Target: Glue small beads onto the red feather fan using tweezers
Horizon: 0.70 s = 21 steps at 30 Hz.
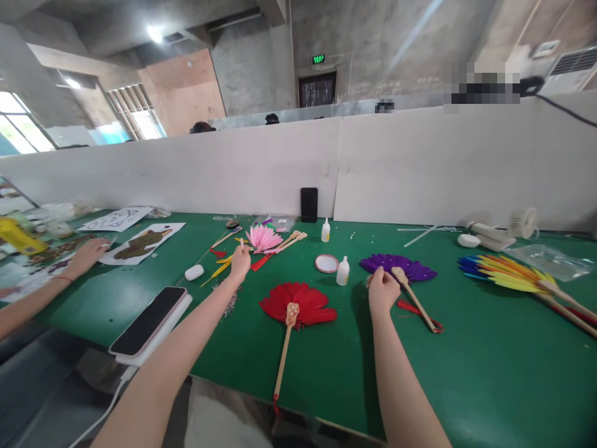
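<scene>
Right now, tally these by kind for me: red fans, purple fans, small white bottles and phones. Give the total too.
Red fans: 1
Purple fans: 1
Small white bottles: 2
Phones: 2
Total: 6

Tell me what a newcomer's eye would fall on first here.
Most likely the bright red, half-round feather fan, lying near the front middle of the green tabletop. Next, probably the deep purple feather fan to its right, partly hidden by the right hand, then the blue, orange and yellow feather fan farther right.
</scene>
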Tool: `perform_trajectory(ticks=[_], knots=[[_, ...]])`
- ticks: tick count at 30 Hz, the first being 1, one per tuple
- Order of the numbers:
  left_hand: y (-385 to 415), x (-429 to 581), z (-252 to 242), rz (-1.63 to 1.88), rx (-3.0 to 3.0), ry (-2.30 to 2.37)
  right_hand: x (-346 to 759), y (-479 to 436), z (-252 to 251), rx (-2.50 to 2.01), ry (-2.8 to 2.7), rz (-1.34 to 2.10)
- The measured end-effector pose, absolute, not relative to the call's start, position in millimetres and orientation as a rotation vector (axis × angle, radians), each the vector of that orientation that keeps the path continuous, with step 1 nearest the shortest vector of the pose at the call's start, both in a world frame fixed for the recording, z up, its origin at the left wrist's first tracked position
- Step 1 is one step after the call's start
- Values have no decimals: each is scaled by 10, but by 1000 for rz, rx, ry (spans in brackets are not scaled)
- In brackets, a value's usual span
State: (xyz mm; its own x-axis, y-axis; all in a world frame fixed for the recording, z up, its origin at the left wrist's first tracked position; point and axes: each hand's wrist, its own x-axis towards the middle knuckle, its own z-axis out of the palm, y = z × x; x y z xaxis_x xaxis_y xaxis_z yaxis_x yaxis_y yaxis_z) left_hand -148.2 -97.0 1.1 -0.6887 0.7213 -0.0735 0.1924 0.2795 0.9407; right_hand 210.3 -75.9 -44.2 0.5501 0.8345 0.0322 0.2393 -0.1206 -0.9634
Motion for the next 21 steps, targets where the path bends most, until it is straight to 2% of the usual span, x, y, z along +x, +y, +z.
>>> perform_trajectory(ticks=[8,13,21], knots=[[-935,-1306,-143,1064,1126,2088,2086,-747,-447,-1618,-916,689],[-811,-1088,-163,1058,1177,2011,2070,-748,-437,-1595,-913,705],[-520,-533,97,1113,1246,1751,2078,-710,-442,-1617,-925,732]])
